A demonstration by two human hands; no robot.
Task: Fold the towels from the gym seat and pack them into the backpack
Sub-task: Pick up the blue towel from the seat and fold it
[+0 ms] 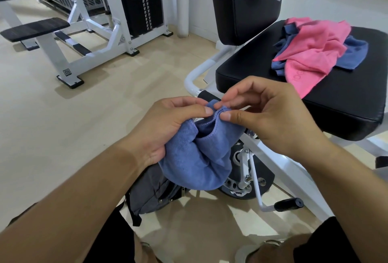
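Observation:
A light blue towel [197,157] hangs bunched between my hands in mid-air, just left of the black gym seat [340,103]. My left hand [168,124] grips its upper left part, thumb pressed on the hem. My right hand [266,111] pinches the top hem between thumb and fingertips. A pink towel [310,52] lies crumpled on the seat over a dark blue towel [354,52]. A grey backpack [151,191] sits on the floor below the held towel, partly hidden by it and by my left arm.
The seat's black backrest [245,4] stands upright at the back. White machine frame, a lever with a black handle [287,204] and a pivot disc lie under the seat. Another white weight machine [100,31] with a black pad stands at the far left on the beige floor.

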